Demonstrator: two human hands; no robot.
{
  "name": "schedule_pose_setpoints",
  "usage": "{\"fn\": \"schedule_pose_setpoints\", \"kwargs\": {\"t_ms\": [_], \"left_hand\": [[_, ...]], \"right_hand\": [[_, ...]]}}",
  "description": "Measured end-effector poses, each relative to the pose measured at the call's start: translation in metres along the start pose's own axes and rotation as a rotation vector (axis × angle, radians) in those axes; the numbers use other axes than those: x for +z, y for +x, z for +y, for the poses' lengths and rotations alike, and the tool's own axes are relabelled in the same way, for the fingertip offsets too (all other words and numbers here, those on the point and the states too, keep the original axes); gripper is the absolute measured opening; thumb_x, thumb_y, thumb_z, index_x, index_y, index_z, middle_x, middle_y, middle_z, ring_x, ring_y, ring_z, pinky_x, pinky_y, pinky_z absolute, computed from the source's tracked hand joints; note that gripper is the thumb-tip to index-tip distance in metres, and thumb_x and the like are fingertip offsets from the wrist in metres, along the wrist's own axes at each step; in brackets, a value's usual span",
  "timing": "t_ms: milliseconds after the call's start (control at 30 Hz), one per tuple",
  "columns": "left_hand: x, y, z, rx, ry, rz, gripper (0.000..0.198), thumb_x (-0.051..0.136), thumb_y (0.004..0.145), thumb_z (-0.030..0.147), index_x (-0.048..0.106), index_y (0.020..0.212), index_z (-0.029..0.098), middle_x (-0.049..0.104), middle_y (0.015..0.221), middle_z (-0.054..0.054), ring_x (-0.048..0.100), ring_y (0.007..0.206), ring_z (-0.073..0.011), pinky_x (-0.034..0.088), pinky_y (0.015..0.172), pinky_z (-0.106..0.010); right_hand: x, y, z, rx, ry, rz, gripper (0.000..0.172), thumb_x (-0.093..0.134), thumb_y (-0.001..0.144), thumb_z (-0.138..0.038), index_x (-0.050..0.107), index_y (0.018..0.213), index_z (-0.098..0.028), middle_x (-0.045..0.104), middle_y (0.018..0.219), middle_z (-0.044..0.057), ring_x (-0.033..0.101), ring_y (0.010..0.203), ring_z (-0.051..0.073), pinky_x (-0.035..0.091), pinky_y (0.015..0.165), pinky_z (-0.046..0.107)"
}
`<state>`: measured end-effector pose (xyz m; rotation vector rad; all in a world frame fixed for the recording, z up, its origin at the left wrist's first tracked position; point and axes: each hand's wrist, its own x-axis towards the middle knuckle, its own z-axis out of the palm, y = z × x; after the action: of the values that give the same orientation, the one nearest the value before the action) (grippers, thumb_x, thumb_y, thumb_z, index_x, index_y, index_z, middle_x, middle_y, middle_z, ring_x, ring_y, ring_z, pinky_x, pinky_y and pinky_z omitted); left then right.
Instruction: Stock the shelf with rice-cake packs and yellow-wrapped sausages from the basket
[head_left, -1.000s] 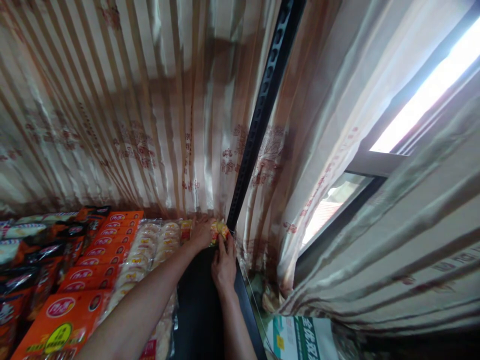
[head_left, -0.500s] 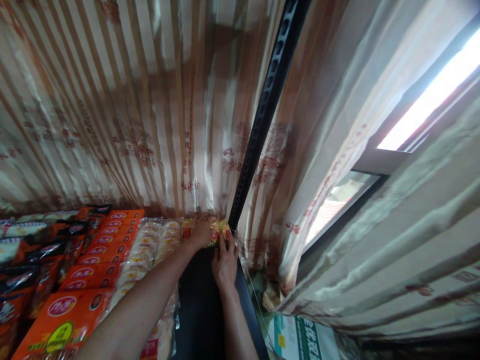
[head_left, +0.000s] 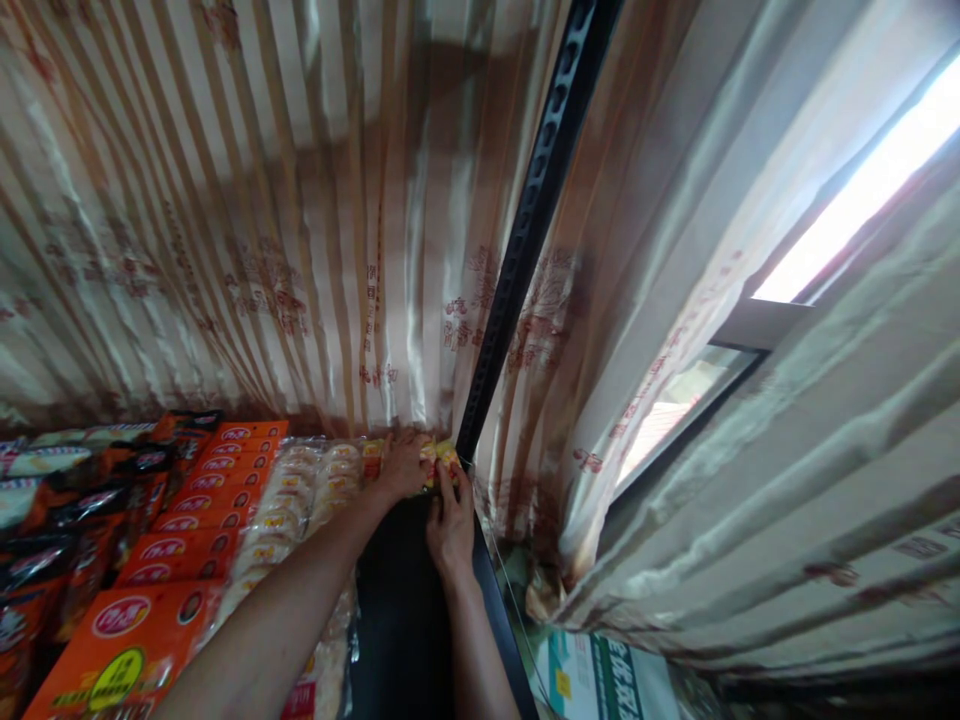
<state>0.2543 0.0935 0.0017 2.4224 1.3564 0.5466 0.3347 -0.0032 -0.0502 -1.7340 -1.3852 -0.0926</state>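
Both hands are at the far right corner of the black shelf [head_left: 401,610], on the yellow packs [head_left: 448,451]. These sit at the back edge, right by the foot of the slotted post [head_left: 529,205], curtain [head_left: 315,230] just behind.

Left hand [head_left: 405,468]: comes in from lower left, forearm passing over the cake packs [head_left: 268,545]. Palm down, fingers spread forward over the yellow packs. Can't tell if they grasp one or just press; the hand hides the contact.

Right hand [head_left: 452,535]: reaches straight up along the bare black strip, back of hand up. Fingers extended, tips touching the rightmost yellow pack near the post. Can't tell whether it's pinched or only pushed. Hands are close together, packs showing between the fingertips.

Left of left hand: a small red-and-yellow pack [head_left: 372,458], then the clear-wrapped cake packs, two columns running front to back. Next left, orange packs [head_left: 161,550] overlapping in a row, front one lying flat with a yellow oval label. Far left, black-and-orange packs [head_left: 90,555] and white packs [head_left: 52,460].

Right of shelf, lower down: white-and-green bag [head_left: 596,675]. Window [head_left: 862,190] shows through a curtain gap upper right.
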Motion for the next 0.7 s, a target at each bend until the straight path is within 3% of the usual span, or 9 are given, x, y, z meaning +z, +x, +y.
{"fn": "schedule_pose_setpoints", "kwargs": {"t_ms": [200,333,700], "left_hand": [[-0.001,-0.001,0.001,-0.007,0.004,-0.011,0.039,0.046,0.080,0.025,0.051,0.118,0.023,0.054,0.129,-0.006,0.040,0.127,-0.0220,0.015,0.111,-0.050],[-0.002,-0.001,0.000,-0.006,0.009,-0.045,0.040,0.045,0.079,0.024,0.051,0.119,0.024,0.054,0.129,-0.004,0.040,0.126,-0.0212,0.014,0.111,-0.050],[0.001,0.001,-0.002,0.006,-0.008,-0.017,0.036,0.047,0.079,0.025,0.054,0.114,0.025,0.058,0.124,-0.002,0.047,0.120,-0.0199,0.019,0.111,-0.046]], "right_hand": [[0.002,0.001,0.006,0.015,0.043,0.019,0.055,0.039,0.077,-0.008,0.050,0.129,-0.022,0.044,0.127,0.013,0.040,0.121,0.025,0.040,0.099,0.047],[0.004,0.000,0.006,0.009,-0.015,0.043,0.053,0.040,0.078,-0.009,0.053,0.126,-0.023,0.038,0.134,0.013,0.035,0.125,0.028,0.039,0.098,0.050],[0.001,-0.003,-0.004,0.028,-0.193,-0.103,0.054,0.039,0.082,-0.014,0.043,0.135,-0.020,0.028,0.149,0.009,0.028,0.131,0.029,0.032,0.100,0.049]]}}
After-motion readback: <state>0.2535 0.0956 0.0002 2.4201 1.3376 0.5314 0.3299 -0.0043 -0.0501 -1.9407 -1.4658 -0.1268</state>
